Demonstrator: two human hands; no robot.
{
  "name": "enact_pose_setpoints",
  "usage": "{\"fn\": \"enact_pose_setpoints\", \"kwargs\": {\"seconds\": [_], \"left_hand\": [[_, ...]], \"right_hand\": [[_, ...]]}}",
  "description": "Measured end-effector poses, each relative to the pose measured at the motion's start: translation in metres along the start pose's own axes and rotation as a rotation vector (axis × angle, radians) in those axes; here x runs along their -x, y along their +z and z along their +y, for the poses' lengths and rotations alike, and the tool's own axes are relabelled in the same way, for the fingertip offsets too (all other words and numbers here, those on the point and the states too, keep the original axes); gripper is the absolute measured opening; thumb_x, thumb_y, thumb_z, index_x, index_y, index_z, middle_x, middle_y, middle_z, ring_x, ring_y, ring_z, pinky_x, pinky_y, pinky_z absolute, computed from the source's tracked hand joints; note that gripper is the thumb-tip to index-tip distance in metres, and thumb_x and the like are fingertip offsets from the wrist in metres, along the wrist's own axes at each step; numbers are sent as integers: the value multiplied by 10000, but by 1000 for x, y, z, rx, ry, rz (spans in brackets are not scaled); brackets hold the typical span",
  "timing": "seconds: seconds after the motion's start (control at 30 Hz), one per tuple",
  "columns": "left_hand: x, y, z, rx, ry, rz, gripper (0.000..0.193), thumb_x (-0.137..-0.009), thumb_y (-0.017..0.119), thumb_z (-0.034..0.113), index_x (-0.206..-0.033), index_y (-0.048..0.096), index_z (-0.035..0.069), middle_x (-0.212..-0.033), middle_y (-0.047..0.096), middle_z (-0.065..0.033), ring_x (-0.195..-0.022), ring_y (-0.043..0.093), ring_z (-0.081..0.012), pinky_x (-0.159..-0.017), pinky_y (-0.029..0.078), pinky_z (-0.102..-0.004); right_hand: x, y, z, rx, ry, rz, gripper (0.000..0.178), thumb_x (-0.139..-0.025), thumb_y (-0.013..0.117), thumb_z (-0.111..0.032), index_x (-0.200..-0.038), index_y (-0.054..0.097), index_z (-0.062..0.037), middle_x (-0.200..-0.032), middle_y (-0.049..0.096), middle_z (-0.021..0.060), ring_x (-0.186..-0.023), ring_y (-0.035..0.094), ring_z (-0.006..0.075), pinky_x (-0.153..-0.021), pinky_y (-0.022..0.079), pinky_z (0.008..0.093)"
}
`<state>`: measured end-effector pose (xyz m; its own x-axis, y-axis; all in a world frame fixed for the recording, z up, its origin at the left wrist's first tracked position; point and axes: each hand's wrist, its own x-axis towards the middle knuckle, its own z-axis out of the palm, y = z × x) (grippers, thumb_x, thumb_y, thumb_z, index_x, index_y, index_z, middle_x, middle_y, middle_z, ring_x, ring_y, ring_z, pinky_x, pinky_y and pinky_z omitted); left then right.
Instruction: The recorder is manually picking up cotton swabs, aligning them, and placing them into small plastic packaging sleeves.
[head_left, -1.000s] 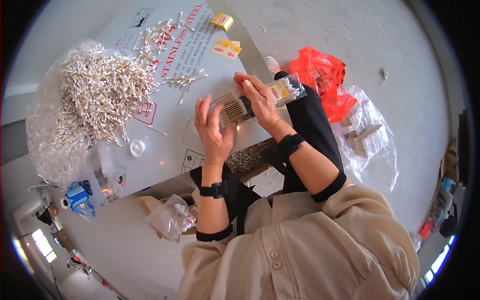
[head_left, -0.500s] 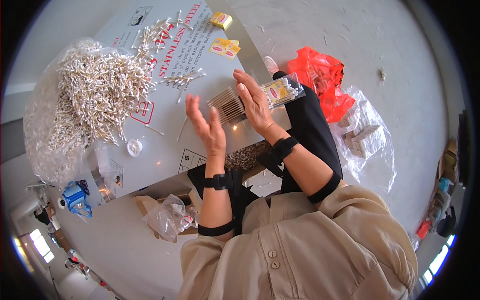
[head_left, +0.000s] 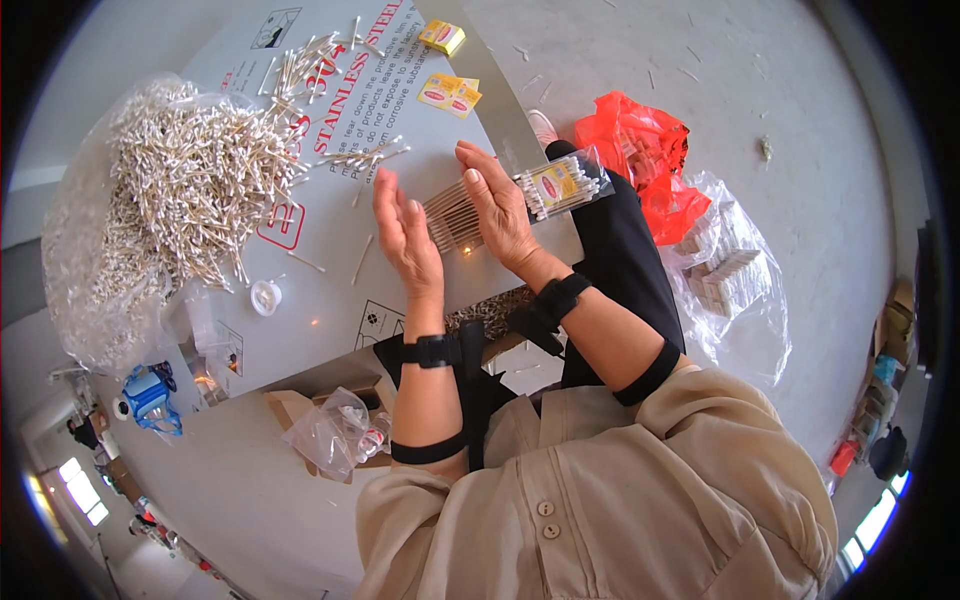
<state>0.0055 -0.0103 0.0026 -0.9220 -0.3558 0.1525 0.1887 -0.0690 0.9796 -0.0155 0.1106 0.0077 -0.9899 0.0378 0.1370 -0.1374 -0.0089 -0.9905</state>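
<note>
A flat row of cotton swabs (head_left: 455,218) lies on the metal-topped table between my two hands. My left hand (head_left: 408,238) stands on edge at the row's left end, fingers stretched and palm turned toward the tips. Opposite it, my right hand (head_left: 503,212) rests flat-fingered over the row's right end, with its thumb up. Just right of that hand is a clear plastic bag of cotton swabs (head_left: 562,188) with a yellow label, at the table's edge. Where the row meets the bag is hidden by my right hand.
A large clear bag heaped with loose cotton swabs (head_left: 190,180) fills the table's left. Yellow cards (head_left: 450,95) and a small yellow box (head_left: 442,37) lie at the far edge. A white round lid (head_left: 266,297) sits nearer. Red (head_left: 640,160) and clear bags (head_left: 735,275) stand right.
My left hand has come up against the left end of the swab row, covering its tips. My right hand has shifted slightly left, and more of the bag shows.
</note>
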Motion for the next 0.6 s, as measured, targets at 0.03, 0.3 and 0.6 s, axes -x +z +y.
{"fn": "enact_pose_setpoints", "kwargs": {"seconds": [0.03,0.3,0.6], "left_hand": [[4,-8,3,-292,93,-80,530,-988,486,280,-1409,379,-24,-1478,361,-189,-1384,331,-294,-1144,258,-439],[48,-15,28,-1381,188,-377,682,-918,567,355,-1448,332,-6,-1553,233,-178,-1445,185,-366,-1158,155,-533],[44,-17,20,-1244,185,-307,727,-977,462,434,-1494,215,-13,-1569,150,-222,-1464,118,-365,-1173,126,-497]], "right_hand": [[-1,-1,0,17,-18,-1,371,-1010,475,-239,-1239,541,45,-1349,520,203,-1235,512,339,-1030,396,355],[0,-3,-3,27,32,-50,380,-1025,448,-250,-1278,538,19,-1384,507,162,-1317,440,251,-1138,251,354],[0,-2,-3,52,-40,-12,345,-1006,480,-218,-1230,556,33,-1339,531,195,-1230,516,331,-1029,395,353]]}}
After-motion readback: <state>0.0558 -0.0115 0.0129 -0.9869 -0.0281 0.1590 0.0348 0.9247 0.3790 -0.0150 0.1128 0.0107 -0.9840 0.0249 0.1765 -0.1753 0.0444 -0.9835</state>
